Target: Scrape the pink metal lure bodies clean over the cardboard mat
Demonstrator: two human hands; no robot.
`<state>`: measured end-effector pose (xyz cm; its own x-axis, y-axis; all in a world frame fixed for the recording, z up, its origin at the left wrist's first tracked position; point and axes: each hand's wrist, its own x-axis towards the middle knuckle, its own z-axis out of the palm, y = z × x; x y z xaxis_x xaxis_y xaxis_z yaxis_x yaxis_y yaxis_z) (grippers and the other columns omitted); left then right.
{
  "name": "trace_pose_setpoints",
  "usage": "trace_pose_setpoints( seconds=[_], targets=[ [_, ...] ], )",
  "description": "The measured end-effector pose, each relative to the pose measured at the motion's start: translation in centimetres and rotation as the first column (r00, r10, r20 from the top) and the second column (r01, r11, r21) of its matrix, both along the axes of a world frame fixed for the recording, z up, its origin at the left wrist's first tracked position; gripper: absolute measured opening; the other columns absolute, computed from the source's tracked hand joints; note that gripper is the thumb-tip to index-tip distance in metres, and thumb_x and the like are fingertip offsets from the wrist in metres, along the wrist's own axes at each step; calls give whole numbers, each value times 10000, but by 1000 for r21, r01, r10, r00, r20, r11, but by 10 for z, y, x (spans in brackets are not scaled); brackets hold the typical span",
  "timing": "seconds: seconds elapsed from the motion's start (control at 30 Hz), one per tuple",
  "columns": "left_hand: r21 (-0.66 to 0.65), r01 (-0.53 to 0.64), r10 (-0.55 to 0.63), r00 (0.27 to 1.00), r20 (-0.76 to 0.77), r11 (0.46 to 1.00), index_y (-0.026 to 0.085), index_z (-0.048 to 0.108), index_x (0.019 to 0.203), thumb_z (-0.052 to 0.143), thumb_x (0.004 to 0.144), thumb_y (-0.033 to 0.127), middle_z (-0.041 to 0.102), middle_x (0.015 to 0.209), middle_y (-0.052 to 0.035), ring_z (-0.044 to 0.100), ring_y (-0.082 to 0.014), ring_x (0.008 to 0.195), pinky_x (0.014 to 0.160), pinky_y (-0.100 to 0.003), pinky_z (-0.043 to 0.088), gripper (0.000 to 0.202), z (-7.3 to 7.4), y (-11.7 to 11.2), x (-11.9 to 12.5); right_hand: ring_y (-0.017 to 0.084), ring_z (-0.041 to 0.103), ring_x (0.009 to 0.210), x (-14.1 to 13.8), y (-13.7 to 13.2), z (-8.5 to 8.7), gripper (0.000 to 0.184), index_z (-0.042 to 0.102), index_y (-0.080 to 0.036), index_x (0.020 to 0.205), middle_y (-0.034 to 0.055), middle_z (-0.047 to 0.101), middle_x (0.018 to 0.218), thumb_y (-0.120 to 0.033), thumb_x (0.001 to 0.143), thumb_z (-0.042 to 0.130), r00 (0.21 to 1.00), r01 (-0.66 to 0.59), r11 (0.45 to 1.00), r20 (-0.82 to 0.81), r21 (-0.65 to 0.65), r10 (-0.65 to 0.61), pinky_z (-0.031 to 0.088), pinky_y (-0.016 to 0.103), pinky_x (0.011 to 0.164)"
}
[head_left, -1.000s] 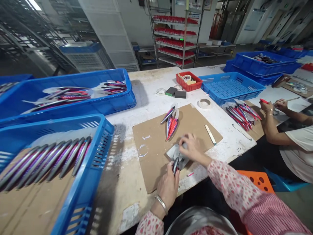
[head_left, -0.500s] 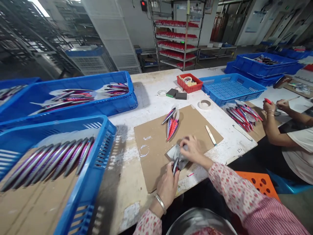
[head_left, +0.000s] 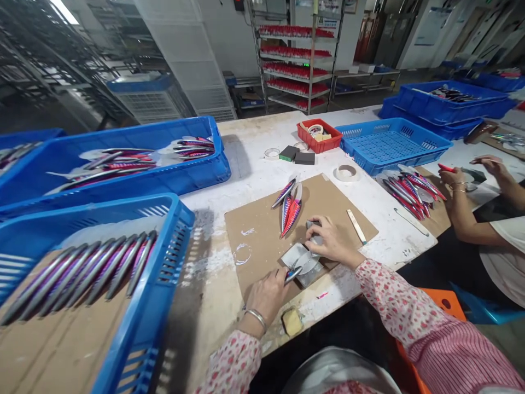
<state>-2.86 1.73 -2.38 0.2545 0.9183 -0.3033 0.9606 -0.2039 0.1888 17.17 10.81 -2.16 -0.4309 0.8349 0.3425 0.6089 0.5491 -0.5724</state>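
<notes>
My left hand [head_left: 267,291] is closed round one end of a slim purple and silver fishing lure [head_left: 293,273] that lies over a grey foil sheet [head_left: 301,261] on a cardboard mat [head_left: 262,241]. My right hand [head_left: 331,241] presses down on the far part of the sheet, fingers curled over a small grey tool [head_left: 314,225] that is partly hidden. Three finished red and purple lures [head_left: 289,204] lie on the mat just beyond my right hand.
Blue crates of lures [head_left: 77,268] [head_left: 123,158] stand on the left. A wooden stick [head_left: 355,226], tape rolls [head_left: 345,173], dark blocks [head_left: 296,156], a red tray [head_left: 319,135] and an empty blue crate [head_left: 389,143] lie further back. A person's hands [head_left: 453,179] work over lures at right. A yellow sponge [head_left: 293,320] sits near the table edge.
My left hand has moved left and tilted the lure flatter. My right hand has slid farther up the sheet. The neighbour's far hand moved away to the right.
</notes>
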Motion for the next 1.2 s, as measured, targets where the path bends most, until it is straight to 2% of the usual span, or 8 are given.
trace_pose_setpoints(
  seconds=[0.2, 0.4, 0.57, 0.77, 0.93, 1.0, 1.1, 1.2],
  targets=[
    [22, -56, 56, 998, -19, 998, 194, 587, 1106, 456, 921, 225, 686, 974, -99, 690, -232, 894, 743, -308, 503, 229, -8, -2, -3, 247, 415, 1208, -32, -4, 18, 141, 662, -248, 886, 40, 530, 1264, -286, 761, 715, 967, -214, 976, 135, -35, 217, 364, 411, 994],
    [31, -7, 6, 1000, 16, 999, 216, 584, 1116, 480, 891, 176, 684, 1050, -77, 668, -220, 971, 798, -299, 497, 251, -14, -2, -5, 243, 429, 1190, -6, 1, 14, 106, 666, -234, 870, 56, 532, 1246, -231, 768, 693, 987, -85, 996, 131, -39, 89, 371, 393, 990],
    [31, -64, 65, 998, -3, 997, 176, 598, 1083, 448, 908, 217, 686, 938, -111, 668, -231, 908, 771, -306, 492, 234, -19, -3, -7, 244, 411, 1200, -42, -1, 18, 125, 667, -251, 867, 28, 542, 1252, -284, 756, 716, 953, -275, 962, 130, -9, 273, 361, 406, 988],
    [54, -38, 35, 998, 48, 998, 210, 596, 1075, 472, 906, 194, 680, 957, -86, 663, -217, 939, 798, -295, 479, 211, -19, -4, -7, 238, 436, 1190, 4, 7, 13, 110, 674, -235, 884, 58, 530, 1250, -220, 776, 677, 988, -73, 996, 133, -41, 78, 371, 395, 1004],
    [37, -62, 64, 996, -54, 997, 164, 579, 1128, 435, 936, 231, 682, 949, -123, 677, -250, 896, 748, -322, 494, 250, -17, -2, -3, 243, 415, 1202, -46, -3, 16, 119, 672, -255, 856, 17, 548, 1250, -299, 756, 721, 956, -263, 964, 144, 36, 256, 353, 405, 999],
    [31, -64, 66, 997, -51, 997, 153, 585, 1108, 423, 943, 241, 679, 921, -120, 681, -256, 875, 735, -330, 498, 248, -13, -2, -3, 231, 436, 1183, -54, 0, 15, 99, 680, -246, 862, 28, 558, 1224, -297, 779, 699, 983, -176, 983, 68, 51, 173, 359, 388, 1004],
    [79, -114, 105, 988, 117, 990, 164, 597, 1027, 457, 926, 288, 659, 947, -107, 667, -252, 890, 745, -342, 504, 213, -1, -6, -6, 237, 478, 1140, -24, 11, 6, 97, 694, -225, 851, 67, 558, 1197, -299, 807, 651, 967, 245, 968, -85, 50, -240, 374, 398, 1004],
    [-8, -286, 250, 826, 506, 958, 179, 574, 968, 461, 913, 409, 613, 877, -53, 636, -188, 786, 669, -297, 504, 263, 12, -17, -10, 254, 511, 1114, 26, 21, -10, 127, 698, -217, 836, 87, 553, 1171, -317, 791, 634, 876, 463, 885, -170, 37, -451, 379, 433, 1012]
  ],
)
